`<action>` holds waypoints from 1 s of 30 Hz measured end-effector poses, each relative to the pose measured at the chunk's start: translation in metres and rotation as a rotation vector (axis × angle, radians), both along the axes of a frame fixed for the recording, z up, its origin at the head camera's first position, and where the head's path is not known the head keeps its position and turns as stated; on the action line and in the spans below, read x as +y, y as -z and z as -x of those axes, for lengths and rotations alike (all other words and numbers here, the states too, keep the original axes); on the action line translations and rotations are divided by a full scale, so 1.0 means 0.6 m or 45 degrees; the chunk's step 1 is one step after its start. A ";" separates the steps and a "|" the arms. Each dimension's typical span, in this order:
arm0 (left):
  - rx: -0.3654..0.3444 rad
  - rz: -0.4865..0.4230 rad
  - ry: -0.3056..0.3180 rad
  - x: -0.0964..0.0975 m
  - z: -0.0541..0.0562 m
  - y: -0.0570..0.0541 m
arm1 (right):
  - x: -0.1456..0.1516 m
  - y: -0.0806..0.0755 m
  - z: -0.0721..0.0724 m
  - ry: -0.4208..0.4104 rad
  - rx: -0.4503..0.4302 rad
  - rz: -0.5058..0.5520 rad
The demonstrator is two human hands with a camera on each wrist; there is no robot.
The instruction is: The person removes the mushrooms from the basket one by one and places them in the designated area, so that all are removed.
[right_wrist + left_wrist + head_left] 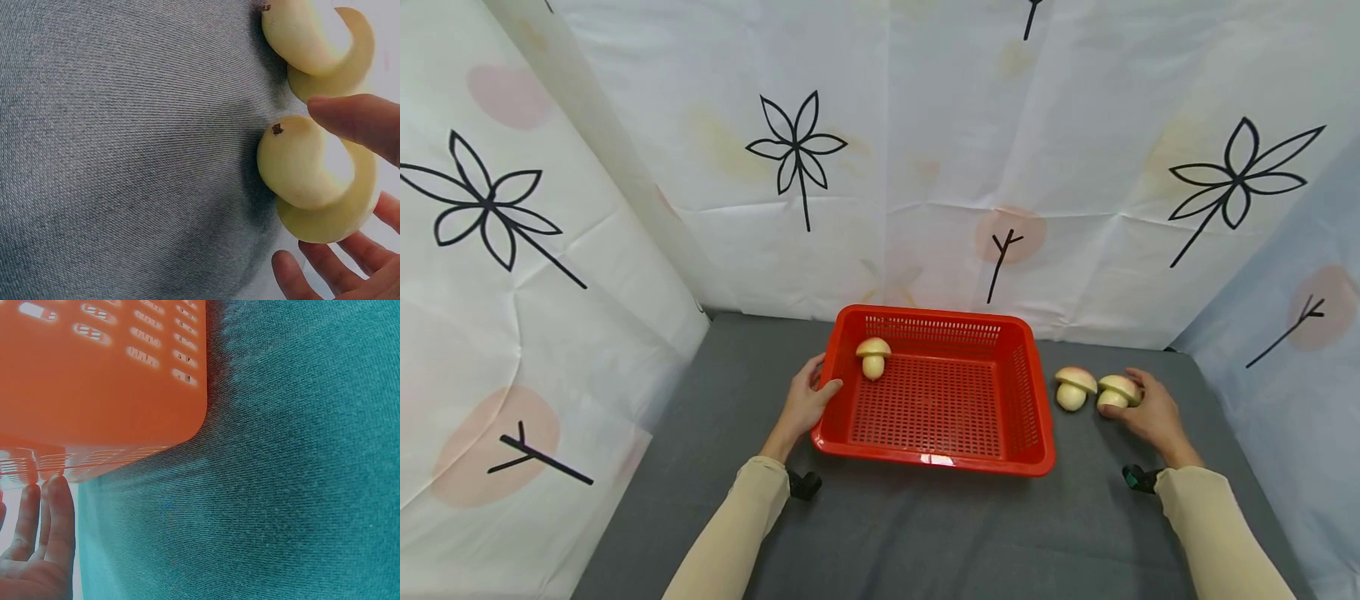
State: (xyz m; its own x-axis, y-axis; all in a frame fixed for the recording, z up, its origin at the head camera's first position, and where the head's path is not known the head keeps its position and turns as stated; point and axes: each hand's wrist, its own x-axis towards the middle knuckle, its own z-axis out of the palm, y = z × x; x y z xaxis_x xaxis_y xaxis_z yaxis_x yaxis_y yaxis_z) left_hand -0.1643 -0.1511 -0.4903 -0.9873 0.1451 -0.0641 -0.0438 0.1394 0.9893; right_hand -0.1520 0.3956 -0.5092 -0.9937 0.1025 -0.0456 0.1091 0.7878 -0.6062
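A red plastic basket (925, 460) with slotted walls stands on the grey cloth. My left hand (805, 402) holds its left rim, thumb over the top and fingers against the outer wall (94, 406). Inside, near the back left corner, one toy mushroom (873, 358) stands with its tan cap up. To the right of the basket, my right hand (1153, 417) has thumb and fingers around a second mushroom (306, 162), which rests on the cloth. A third mushroom (1072, 388) stands just left of that one, close beside the right thumb (350, 119).
Grey cloth (925, 533) covers the table. White curtains with leaf drawings (887, 167) hang along the back and both sides. Dark wrist straps (805, 485) sit below the sleeve cuffs.
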 end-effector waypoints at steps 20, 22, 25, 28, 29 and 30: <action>-0.006 0.007 -0.003 -0.001 0.001 0.001 | -0.029 -0.066 -0.006 -0.045 0.055 -0.051; -0.008 0.010 -0.005 0.000 0.001 0.001 | -0.034 -0.073 -0.006 -0.051 0.061 -0.038; -0.005 0.016 -0.005 0.000 0.000 0.000 | -0.045 -0.084 -0.005 -0.053 0.060 -0.018; -0.006 0.019 -0.006 0.000 0.000 0.000 | -0.058 -0.097 -0.004 -0.067 0.068 -0.017; -0.008 0.021 -0.005 0.000 0.000 0.000 | -0.063 -0.101 -0.003 -0.071 0.072 -0.014; -0.011 0.020 -0.005 0.000 0.000 0.000 | -0.069 -0.105 -0.003 -0.079 0.084 -0.017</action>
State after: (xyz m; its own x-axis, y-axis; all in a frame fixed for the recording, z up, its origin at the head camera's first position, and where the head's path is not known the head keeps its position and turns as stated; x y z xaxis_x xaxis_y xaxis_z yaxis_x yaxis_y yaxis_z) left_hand -0.1645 -0.1508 -0.4901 -0.9873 0.1399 -0.0747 -0.0527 0.1551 0.9865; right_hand -0.1504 0.3542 -0.4460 -0.9989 0.0409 0.0213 0.0200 0.7999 -0.5998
